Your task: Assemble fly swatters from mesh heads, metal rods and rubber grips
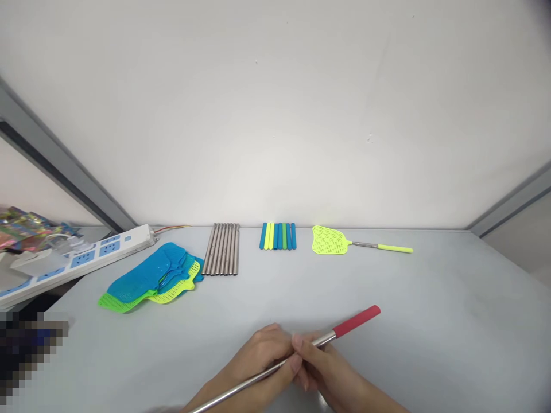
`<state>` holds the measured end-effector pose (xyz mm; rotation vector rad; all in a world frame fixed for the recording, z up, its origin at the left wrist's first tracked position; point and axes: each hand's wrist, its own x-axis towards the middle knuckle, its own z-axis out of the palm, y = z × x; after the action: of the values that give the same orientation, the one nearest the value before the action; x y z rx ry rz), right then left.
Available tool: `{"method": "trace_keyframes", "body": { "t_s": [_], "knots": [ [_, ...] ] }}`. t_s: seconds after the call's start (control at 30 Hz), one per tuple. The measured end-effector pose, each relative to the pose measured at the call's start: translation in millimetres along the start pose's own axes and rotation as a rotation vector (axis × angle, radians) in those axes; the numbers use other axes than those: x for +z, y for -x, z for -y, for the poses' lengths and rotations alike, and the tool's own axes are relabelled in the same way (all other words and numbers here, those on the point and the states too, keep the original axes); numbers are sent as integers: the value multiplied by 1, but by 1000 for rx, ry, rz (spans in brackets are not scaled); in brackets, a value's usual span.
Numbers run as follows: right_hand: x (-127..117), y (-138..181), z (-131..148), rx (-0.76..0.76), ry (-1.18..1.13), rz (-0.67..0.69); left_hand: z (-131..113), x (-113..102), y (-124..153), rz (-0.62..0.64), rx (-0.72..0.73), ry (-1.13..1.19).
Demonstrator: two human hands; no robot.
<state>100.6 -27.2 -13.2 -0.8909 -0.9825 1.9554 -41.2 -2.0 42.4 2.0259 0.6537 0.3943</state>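
Note:
Both my hands meet low in the middle of the view around a thin metal rod with a red grip [355, 320]. My left hand [258, 358] is curled around the steel shaft, which runs down to the lower left. My right hand [321, 367] pinches the shaft just below the red grip, fingers pressed together. The red end points up and to the right over the grey table [451, 321].
A pile of blue and yellow-green swatter heads [155, 278] lies at the left. A row of metal rods [222, 249] and a row of coloured grips [278, 236] lie by the wall. A finished yellow swatter [344, 242] lies to the right. A white power strip [86, 255] sits far left.

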Motion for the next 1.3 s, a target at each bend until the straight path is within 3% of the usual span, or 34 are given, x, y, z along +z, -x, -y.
{"method": "trace_keyframes", "body": {
  "t_s": [0.23,0.53,0.87,1.07,1.3],
  "knots": [
    [1,1,7,152,-162,62,16,16,-2,-49,62,68],
    [5,0,8,172,-244,-40,14,17,-1,-77,-124,339],
    [-3,5,27,351,-323,-80,10,20,-4,-97,-310,548],
    [-5,6,31,378,-283,-166,11,20,0,-130,-365,516],
    [-12,5,34,348,-281,-163,13,16,2,-156,-401,460]
  ]
}}
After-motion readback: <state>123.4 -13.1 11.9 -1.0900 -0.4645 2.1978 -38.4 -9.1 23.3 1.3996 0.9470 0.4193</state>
